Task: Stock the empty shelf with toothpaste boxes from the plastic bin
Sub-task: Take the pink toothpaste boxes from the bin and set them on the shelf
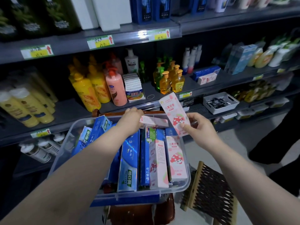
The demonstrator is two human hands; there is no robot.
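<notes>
A person's right hand (200, 129) pinches an upright pink-and-white cardboard toothpaste box (173, 111), thumb on its face, above the far right corner of the clear plastic bin (186, 181). The left hand (130, 121) curls round a second pink box (155, 121) lying level over the bin's far end. Two more pink boxes (158, 166) lie at the bin's right, while the blue toothpaste boxes (129, 163), perhaps six, overlap too much to count.

Dim aisle, glare on price rail (142, 34), blurred, bowed edges

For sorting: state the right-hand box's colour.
The box is pink-white with a red mushroom; head view.
</notes>
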